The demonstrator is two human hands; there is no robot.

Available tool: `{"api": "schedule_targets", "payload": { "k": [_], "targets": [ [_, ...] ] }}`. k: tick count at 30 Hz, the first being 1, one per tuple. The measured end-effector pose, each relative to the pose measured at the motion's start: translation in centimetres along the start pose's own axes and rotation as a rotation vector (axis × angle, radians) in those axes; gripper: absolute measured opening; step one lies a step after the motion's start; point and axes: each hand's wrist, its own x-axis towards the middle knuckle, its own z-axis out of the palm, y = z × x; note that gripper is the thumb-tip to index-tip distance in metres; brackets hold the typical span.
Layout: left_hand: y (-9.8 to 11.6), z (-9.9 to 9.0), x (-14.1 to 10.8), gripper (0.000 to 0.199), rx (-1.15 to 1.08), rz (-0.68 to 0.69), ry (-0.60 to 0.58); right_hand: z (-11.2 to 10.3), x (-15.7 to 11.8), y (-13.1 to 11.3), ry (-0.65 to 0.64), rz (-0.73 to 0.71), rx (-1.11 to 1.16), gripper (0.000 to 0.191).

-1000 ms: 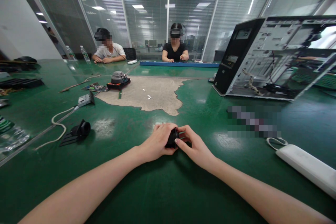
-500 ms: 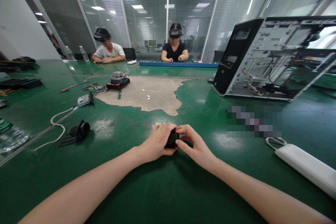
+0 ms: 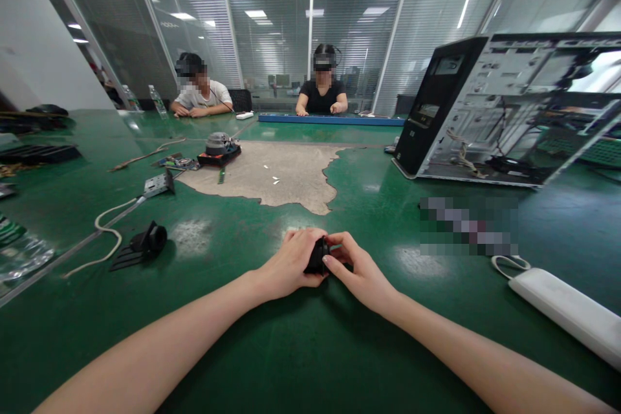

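A small black part (image 3: 316, 259), its exact kind unclear, is held between my hands just above the green table (image 3: 272, 349). My left hand (image 3: 292, 263) is wrapped round its left side, hiding much of it. From the right, my right hand (image 3: 353, 268) pinches its edge with thumb and fingertips. To the left lies a black plastic piece with a round opening and a slatted base (image 3: 145, 244). Behind it is a small metal box (image 3: 159, 184) with a pale cable (image 3: 112, 233).
An opened computer case (image 3: 451, 110) stands at the right, near a white power strip (image 3: 567, 310). A cooler on a black-and-red base (image 3: 219, 147) sits by a bare worn patch (image 3: 291, 171). A plastic bottle (image 3: 22, 252) lies at the left edge. Two people sit across the table.
My right fingers have shifted slightly along the black part's edge, which shows a little more. My left hand keeps its hold. Across the table, one person's hand has moved slightly left.
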Motion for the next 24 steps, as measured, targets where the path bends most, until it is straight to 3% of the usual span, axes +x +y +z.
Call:
{"api": "schedule_targets", "payload": {
  "k": [24],
  "targets": [
    [0.08, -0.14, 0.13, 0.059, 0.002, 0.004, -0.017, -0.17, -0.17, 0.20, -0.021, -0.006, -0.007, 0.018]
  ]
}}
